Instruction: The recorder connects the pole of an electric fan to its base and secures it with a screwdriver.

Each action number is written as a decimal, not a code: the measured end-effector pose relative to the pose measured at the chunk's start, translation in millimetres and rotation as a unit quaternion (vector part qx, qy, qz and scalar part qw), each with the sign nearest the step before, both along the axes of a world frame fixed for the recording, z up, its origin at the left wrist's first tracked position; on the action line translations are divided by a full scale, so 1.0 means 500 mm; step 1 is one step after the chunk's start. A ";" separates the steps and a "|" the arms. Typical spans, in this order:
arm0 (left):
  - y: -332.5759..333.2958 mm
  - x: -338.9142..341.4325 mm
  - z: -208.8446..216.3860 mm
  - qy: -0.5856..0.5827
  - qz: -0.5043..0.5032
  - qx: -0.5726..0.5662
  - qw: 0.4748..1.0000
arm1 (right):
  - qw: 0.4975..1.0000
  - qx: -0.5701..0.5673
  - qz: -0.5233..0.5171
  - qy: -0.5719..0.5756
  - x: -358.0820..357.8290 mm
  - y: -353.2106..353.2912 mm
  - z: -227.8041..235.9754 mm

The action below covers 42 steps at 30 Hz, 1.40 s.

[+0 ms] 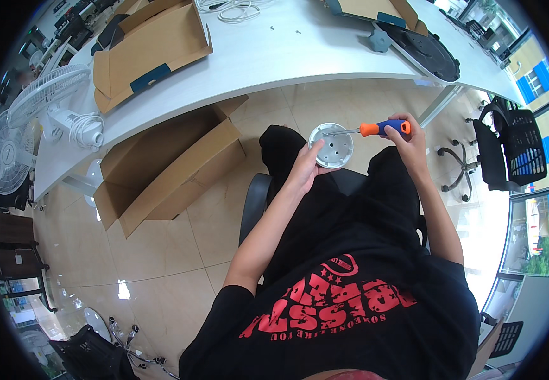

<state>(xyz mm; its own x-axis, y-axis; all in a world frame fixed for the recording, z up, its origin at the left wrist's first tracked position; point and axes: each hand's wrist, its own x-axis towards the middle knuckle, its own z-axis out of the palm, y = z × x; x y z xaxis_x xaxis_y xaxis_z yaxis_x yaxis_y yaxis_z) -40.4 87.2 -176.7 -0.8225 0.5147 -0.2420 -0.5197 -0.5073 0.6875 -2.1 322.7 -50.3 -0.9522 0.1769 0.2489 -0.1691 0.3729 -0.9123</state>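
Above my lap, my left hand point(307, 166) grips a round, light grey, cup-shaped housing point(336, 156) by its left and lower rim. Its hollow side faces up and several small dark holes show in its floor. My right hand point(407, 140) is closed around the blue and orange handle of a screwdriver point(382, 128). The shaft points left, with its tip inside the housing near the upper left wall. Whether a screw sits under the tip is too small to tell.
A white table point(274, 60) curves across in front. On it lie an opened cardboard box point(154, 47), a black oval base point(423, 50), a grey knob point(380, 41) and tiny screws point(298, 31). A large open carton point(173, 168) stands on the floor, white fans point(50, 95) at left, an office chair point(509, 145) at right.
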 end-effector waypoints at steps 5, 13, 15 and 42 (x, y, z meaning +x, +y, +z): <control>-0.001 0.001 0.002 -0.004 0.000 -0.004 1.000 | 1.000 0.000 0.003 -0.006 0.000 0.001 0.003; 0.002 0.001 -0.001 -0.008 -0.001 0.003 1.000 | 1.000 0.013 -0.003 0.003 -0.005 -0.004 0.007; 0.002 0.000 -0.002 -0.002 -0.002 0.004 1.000 | 1.000 0.015 -0.001 0.007 -0.007 -0.004 0.008; 0.005 0.000 0.002 0.011 0.007 -0.041 0.999 | 0.997 0.079 0.004 0.011 -0.007 -0.011 0.020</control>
<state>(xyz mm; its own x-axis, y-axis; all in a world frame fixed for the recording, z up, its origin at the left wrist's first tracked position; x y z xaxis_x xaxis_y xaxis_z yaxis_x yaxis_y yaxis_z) -40.3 89.9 -175.7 -0.8355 0.4814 -0.2651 -0.4970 -0.4560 0.7383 -5.6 316.9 -40.2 -0.9476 0.1262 0.2936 -0.1917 0.5104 -0.8383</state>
